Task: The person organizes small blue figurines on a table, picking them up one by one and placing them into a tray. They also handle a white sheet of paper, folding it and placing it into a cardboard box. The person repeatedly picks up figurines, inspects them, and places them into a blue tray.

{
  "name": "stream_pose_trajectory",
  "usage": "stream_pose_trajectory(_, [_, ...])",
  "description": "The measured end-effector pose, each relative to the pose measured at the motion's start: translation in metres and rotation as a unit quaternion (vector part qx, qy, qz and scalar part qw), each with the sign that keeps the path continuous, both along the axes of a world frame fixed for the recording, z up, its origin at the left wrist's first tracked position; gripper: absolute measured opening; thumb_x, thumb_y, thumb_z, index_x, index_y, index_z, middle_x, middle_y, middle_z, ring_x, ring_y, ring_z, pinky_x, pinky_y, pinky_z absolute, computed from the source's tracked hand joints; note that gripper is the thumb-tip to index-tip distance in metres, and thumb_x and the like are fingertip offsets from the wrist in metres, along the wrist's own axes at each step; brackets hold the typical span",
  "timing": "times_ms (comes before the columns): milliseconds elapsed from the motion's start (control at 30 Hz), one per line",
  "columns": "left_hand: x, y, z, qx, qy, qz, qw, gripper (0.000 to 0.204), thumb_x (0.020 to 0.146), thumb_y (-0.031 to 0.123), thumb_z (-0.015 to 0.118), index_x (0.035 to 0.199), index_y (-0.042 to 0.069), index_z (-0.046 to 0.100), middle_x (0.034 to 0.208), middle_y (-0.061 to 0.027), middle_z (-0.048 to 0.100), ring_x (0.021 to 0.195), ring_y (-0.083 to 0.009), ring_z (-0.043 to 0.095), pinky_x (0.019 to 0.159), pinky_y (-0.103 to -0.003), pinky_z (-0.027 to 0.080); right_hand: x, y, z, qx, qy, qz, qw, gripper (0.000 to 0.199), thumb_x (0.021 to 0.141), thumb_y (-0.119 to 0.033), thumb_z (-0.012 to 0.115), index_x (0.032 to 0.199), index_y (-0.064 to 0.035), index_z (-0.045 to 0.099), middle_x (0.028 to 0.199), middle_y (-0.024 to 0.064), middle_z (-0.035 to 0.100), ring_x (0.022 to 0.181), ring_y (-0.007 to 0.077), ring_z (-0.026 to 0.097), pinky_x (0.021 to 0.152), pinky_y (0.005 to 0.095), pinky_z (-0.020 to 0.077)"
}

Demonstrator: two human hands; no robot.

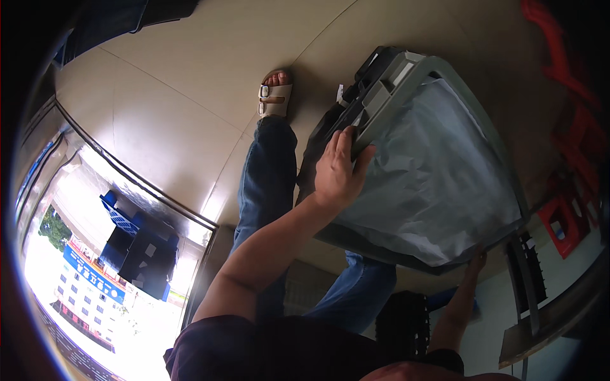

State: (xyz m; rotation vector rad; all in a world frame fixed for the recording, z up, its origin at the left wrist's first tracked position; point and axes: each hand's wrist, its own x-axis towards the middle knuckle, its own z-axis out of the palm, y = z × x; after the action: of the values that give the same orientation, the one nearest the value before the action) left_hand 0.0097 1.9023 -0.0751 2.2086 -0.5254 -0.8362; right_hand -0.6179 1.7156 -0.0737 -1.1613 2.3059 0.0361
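A grey open suitcase shell [438, 171] with a pale, crinkled lining is held tilted in front of my body. Along its left side runs a stiff grey frame with a latch-like recess [379, 95] and black parts on the outside. My left hand [337, 168] is closed over that frame, fingers on the outer side and thumb at the lining's edge. My right hand [478, 257] is at the lower right rim of the shell, where its fingers are partly hidden in shadow and seem to be closed on the edge.
My sandalled foot [276, 92] stands on the tiled floor [184, 95]. Red plastic pieces [565, 219] are at the right, near a dark-edged bench or table [540, 333]. A black ridged object [401, 324] stands near my right arm. Dark blue items [140, 254] are by the bright doorway at left.
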Motion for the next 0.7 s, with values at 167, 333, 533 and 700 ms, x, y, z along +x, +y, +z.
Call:
stream_pose_trajectory(167, [-0.004, -0.009, 0.005, 0.001, 0.027, -0.002, 1.000, 0.039, 0.080, 0.019, 0.061, 0.107, -0.004, 0.047, 0.088, -0.0149, 0.054, 0.080, -0.0325, 0.055, 0.067, -0.037, 0.045, 0.013, 0.007, 0.009, 0.035, 0.001, -0.065, 0.997, 0.060, 0.081, -0.034, 0.062, 0.126, -0.0010, 0.039, 0.111, 0.0140, 0.053, 0.094, 0.0239, 0.055, 0.072, 0.0361, 0.0478])
stream_pose_trajectory(333, [-0.009, -0.022, -0.001, -0.006, 0.024, -0.023, 0.999, 0.041, 0.079, 0.022, 0.061, 0.108, -0.004, 0.046, 0.088, -0.0150, 0.053, 0.080, -0.0331, 0.054, 0.068, -0.038, 0.045, -0.028, 0.005, -0.005, 0.025, 0.026, -0.070, 0.997, 0.057, 0.081, -0.030, 0.063, 0.125, -0.0015, 0.041, 0.109, 0.0123, 0.055, 0.093, 0.0231, 0.055, 0.071, 0.0357, 0.0477])
stream_pose_trajectory(533, [-0.006, -0.010, -0.005, -0.009, 0.020, -0.042, 0.999, 0.043, 0.079, 0.020, 0.062, 0.110, -0.005, 0.045, 0.090, -0.0169, 0.054, 0.083, -0.0338, 0.055, 0.071, -0.038, 0.044, -0.009, 0.007, -0.009, 0.020, 0.028, -0.035, 0.999, 0.054, 0.082, -0.027, 0.061, 0.124, -0.0012, 0.040, 0.110, 0.0111, 0.054, 0.096, 0.0225, 0.054, 0.075, 0.0352, 0.0461])
stream_pose_trajectory(700, [-0.002, -0.005, -0.004, -0.014, 0.050, -0.029, 0.998, 0.042, 0.079, 0.016, 0.062, 0.111, -0.005, 0.045, 0.093, -0.0174, 0.054, 0.083, -0.0340, 0.055, 0.072, -0.038, 0.044, -0.035, -0.002, 0.000, -0.002, -0.036, -0.054, 0.998, 0.057, 0.081, -0.028, 0.062, 0.126, -0.0023, 0.039, 0.115, 0.0125, 0.052, 0.100, 0.0235, 0.053, 0.080, 0.0370, 0.0438])
